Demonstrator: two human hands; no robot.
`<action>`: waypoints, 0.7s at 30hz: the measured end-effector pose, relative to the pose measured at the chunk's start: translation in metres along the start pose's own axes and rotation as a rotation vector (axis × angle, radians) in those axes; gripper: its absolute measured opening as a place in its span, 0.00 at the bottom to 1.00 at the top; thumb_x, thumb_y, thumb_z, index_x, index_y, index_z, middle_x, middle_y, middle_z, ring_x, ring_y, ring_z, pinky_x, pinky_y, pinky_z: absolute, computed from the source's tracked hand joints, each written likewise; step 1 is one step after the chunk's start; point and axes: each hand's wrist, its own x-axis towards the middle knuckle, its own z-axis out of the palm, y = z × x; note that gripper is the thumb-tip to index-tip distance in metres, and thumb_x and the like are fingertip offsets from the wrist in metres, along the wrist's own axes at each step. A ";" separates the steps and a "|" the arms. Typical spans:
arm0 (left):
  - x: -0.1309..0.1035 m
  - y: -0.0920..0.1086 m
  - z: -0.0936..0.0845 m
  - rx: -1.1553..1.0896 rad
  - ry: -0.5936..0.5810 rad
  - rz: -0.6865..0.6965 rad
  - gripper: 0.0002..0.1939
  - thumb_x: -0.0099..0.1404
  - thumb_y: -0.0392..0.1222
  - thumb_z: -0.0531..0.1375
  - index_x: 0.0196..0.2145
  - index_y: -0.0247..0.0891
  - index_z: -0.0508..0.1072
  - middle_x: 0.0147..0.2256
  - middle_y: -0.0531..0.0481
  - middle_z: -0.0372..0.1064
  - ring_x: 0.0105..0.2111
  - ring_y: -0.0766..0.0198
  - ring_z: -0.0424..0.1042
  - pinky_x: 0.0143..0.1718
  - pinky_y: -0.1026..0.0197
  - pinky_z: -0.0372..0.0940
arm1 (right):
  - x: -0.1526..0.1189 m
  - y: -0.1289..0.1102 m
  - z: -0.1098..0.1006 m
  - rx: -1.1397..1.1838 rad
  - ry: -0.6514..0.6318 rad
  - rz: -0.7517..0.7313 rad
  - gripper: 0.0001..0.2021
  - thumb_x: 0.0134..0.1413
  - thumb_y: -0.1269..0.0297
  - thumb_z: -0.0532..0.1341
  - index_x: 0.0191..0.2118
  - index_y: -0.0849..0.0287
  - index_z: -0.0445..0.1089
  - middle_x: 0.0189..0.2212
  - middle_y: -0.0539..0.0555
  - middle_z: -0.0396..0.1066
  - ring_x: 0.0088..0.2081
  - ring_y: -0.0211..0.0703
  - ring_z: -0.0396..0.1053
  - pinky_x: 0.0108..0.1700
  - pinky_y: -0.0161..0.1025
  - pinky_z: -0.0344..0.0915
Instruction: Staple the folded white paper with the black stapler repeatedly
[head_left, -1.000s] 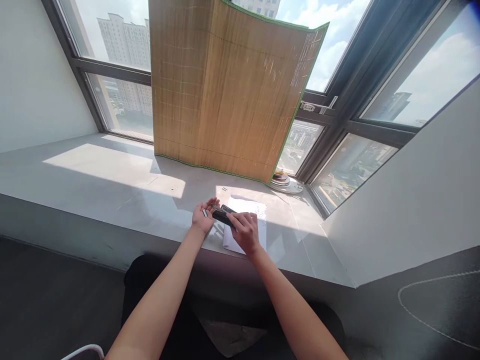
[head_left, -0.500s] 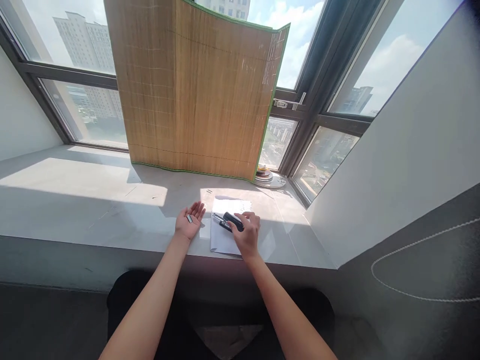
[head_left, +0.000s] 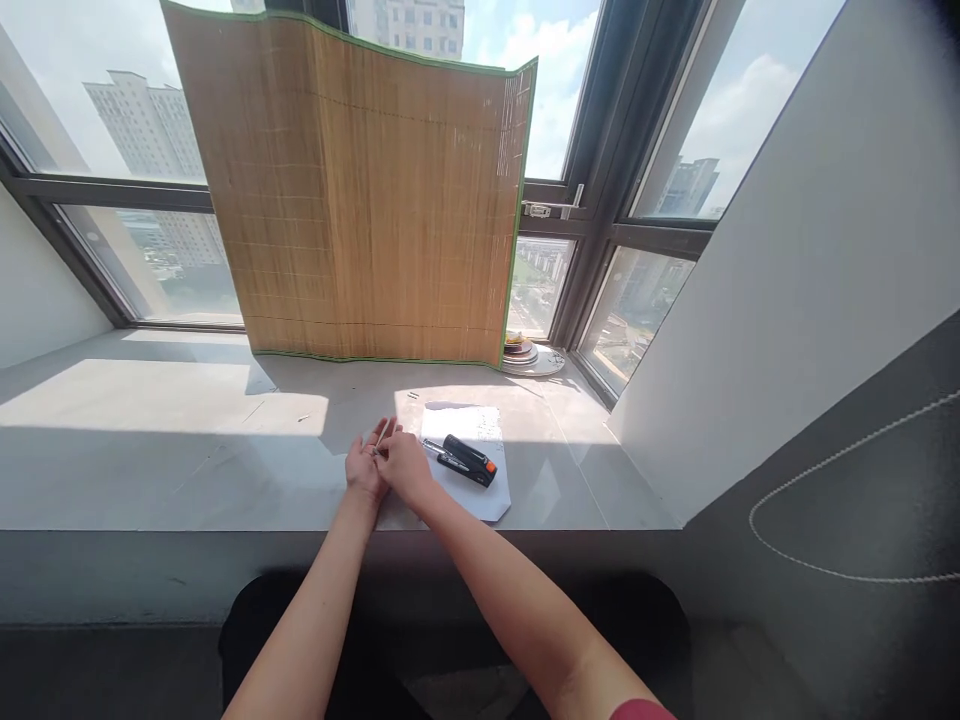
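Observation:
A black stapler (head_left: pixel 469 460) with an orange button lies opened on a white sheet of paper (head_left: pixel 487 500) on the sill. Left of the paper, my left hand (head_left: pixel 365 468) is palm up with its fingers apart, under the other hand. My right hand (head_left: pixel 405 465) reaches across to that palm, its fingertips pinched on a small metal staple strip (head_left: pixel 376 451), which is mostly covered. Neither hand touches the stapler.
A bamboo mat (head_left: pixel 375 220) with green edging leans against the window. Stacked plates (head_left: pixel 534 360) stand in the sill's corner. Small staple pieces (head_left: pixel 413 395) lie behind the paper. A white cord (head_left: pixel 825 572) hangs at the right.
My right hand has let go of the stapler, which now rests on the paper, and has moved left to the staple strip in my left palm. The view has shifted slightly.

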 end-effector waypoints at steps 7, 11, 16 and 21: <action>-0.006 0.001 0.009 0.021 0.065 -0.001 0.26 0.84 0.50 0.42 0.57 0.38 0.75 0.47 0.38 0.80 0.43 0.55 0.82 0.46 0.50 0.76 | 0.005 0.012 -0.009 0.195 0.150 -0.062 0.05 0.56 0.68 0.72 0.36 0.51 0.85 0.33 0.51 0.84 0.39 0.47 0.79 0.43 0.38 0.72; -0.006 -0.001 0.012 0.022 0.087 -0.015 0.23 0.83 0.49 0.43 0.45 0.38 0.75 0.41 0.42 0.77 0.33 0.59 0.76 0.35 0.57 0.71 | 0.009 0.078 -0.079 0.234 0.366 -0.073 0.05 0.63 0.62 0.68 0.40 0.52 0.84 0.38 0.50 0.84 0.36 0.45 0.79 0.45 0.39 0.74; -0.009 -0.002 0.016 0.002 0.095 -0.028 0.22 0.83 0.47 0.43 0.42 0.37 0.73 0.36 0.45 0.73 0.28 0.62 0.72 0.31 0.59 0.67 | 0.018 0.194 -0.168 -0.139 0.413 0.343 0.06 0.60 0.70 0.65 0.35 0.59 0.82 0.37 0.58 0.83 0.39 0.48 0.78 0.46 0.41 0.71; -0.008 -0.002 0.015 0.004 0.089 -0.020 0.21 0.83 0.44 0.44 0.40 0.36 0.73 0.34 0.46 0.72 0.27 0.63 0.71 0.29 0.60 0.67 | 0.029 0.246 -0.178 -0.244 0.373 0.382 0.08 0.59 0.74 0.65 0.31 0.61 0.81 0.37 0.61 0.81 0.43 0.50 0.76 0.48 0.42 0.68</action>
